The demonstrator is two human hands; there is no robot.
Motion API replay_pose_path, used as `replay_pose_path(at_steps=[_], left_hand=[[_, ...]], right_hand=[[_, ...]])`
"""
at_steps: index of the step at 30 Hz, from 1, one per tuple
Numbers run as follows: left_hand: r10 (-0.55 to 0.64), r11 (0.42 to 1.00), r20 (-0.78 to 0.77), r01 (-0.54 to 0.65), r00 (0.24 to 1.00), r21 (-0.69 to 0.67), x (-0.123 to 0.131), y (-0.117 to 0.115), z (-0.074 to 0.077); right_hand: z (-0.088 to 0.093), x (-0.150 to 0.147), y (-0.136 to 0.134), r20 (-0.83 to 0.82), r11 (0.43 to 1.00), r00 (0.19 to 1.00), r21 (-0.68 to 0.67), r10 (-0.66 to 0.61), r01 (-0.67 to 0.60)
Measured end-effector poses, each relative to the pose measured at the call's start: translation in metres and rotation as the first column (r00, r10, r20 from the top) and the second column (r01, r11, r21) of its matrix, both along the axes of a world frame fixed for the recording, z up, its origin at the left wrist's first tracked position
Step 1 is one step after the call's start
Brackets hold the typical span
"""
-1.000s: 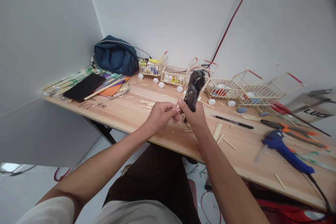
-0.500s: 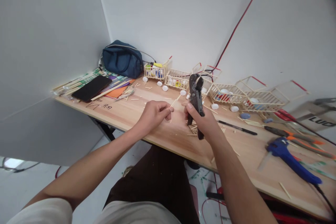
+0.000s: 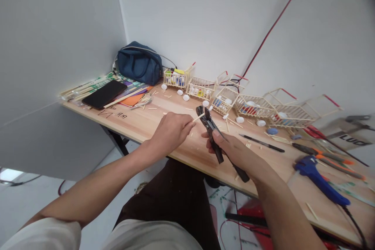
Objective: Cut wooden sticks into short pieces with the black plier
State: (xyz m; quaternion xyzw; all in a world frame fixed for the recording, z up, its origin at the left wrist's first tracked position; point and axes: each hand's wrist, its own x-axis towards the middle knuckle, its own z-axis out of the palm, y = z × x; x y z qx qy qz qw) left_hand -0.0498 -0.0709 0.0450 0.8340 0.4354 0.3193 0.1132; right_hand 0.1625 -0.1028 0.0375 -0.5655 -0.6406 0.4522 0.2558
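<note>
Between the thumb and fingers of my left hand (image 3: pixel 175 129) is a thin wooden stick (image 3: pixel 198 117), its free end pointing up and to the right. My right hand (image 3: pixel 230 144) grips black-handled cutting pliers (image 3: pixel 215 134), whose handles are spread apart. The stick's tip lies at the jaws of the pliers. Both hands hover over the wooden table (image 3: pixel 164 125) near its front edge. Behind them stand several miniature shopping carts made of sticks, among them one cart (image 3: pixel 224 101) just beyond the pliers.
A blue glue gun (image 3: pixel 320 179), orange-handled pliers (image 3: pixel 328 158) and a black pen (image 3: pixel 262 143) lie to the right. At the left are a phone (image 3: pixel 104 94), coloured paper and a blue bag (image 3: pixel 140 63). Short stick pieces are scattered on the table.
The pliers have tilted over to the left and their handles have spread. Their jaws have come to the stick, which my left hand still holds.
</note>
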Motion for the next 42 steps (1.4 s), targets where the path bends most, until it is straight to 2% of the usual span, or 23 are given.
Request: replay_pose_path(at_steps=[8, 14, 18, 23, 31, 38, 42], left_hand=[[0.118, 0.989, -0.285, -0.086, 0.951, 0.124, 0.002, -0.005, 0.003], [0.192, 0.968, -0.375, -0.111, 0.907, 0.227, 0.003, -0.012, 0.003], [0.230, 0.942, -0.395, -0.102, 0.890, 0.320, 0.002, -0.015, 0.000], [0.243, 0.916, -0.382, -0.081, 0.892, 0.393, 0.002, -0.017, -0.002], [0.227, 0.922, -0.388, -0.069, 0.893, 0.381, 0.002, -0.018, -0.001], [0.237, 0.910, -0.368, -0.074, 0.899, 0.407, 0.004, -0.019, -0.002], [0.252, 0.897, -0.345, -0.085, 0.904, 0.433, 0.003, -0.019, -0.002]], right_hand=[[-0.005, -0.007, 0.003, 0.083, 0.998, 0.996, 0.055, 0.010, -0.015], [-0.006, -0.012, -0.001, 0.133, 0.990, 0.991, 0.137, 0.011, -0.030], [-0.008, -0.013, -0.002, 0.124, 0.991, 0.992, 0.133, 0.015, -0.031], [-0.010, -0.013, -0.003, 0.015, 0.998, 0.999, 0.055, 0.031, -0.032], [-0.007, -0.013, -0.006, -0.049, 1.000, 0.998, 0.000, 0.026, -0.026], [-0.002, -0.012, -0.009, -0.169, 0.997, 0.984, -0.040, 0.052, -0.059], [-0.003, -0.011, -0.009, -0.182, 0.996, 0.981, -0.050, 0.066, -0.077]])
